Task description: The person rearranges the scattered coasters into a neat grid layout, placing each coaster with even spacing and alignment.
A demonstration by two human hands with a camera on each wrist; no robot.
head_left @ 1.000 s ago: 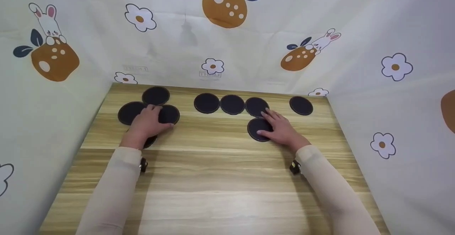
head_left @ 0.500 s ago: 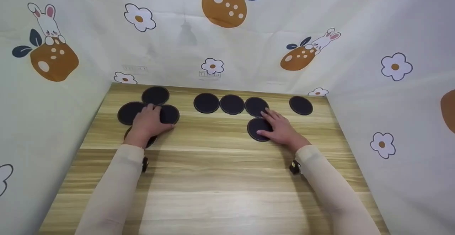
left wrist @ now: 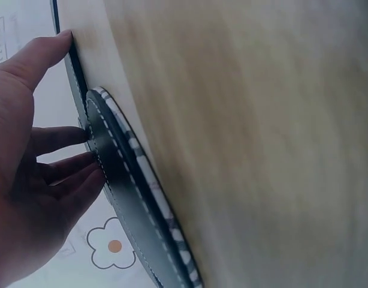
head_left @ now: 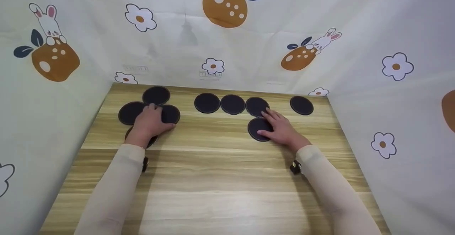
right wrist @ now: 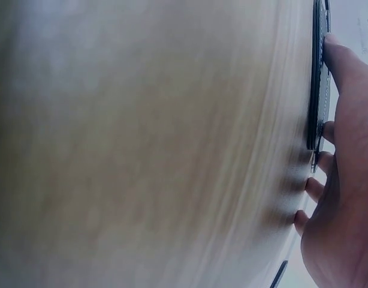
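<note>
Two bare hands touch round black discs with stitched rims, which look like coasters, on a wooden table. My left hand [head_left: 147, 123] lies over a cluster at the left, its fingertips where a left disc [head_left: 128, 113], a back disc [head_left: 156, 95] and a right disc [head_left: 171, 115] meet. Its thumb reaches the right disc's near edge. Partly hidden under the wrist is a front disc [head_left: 153, 141], shown in the left wrist view as a stitched disc [left wrist: 127, 180] with a patterned side. The right hand [head_left: 282, 128] rests its thumb on a disc [head_left: 256, 130], fingers spread over its right side.
Along the back lie a row of three discs, a left one [head_left: 207, 103], a middle one [head_left: 233, 104] and a right one [head_left: 256, 106] touching the right hand's disc. A single disc [head_left: 301, 105] sits far right. Printed cloth walls [head_left: 170, 46] enclose the table [head_left: 206, 171].
My left hand and wrist have shifted slightly right, uncovering a bit of the front disc's left rim. The right hand and the discs stay in place.
</note>
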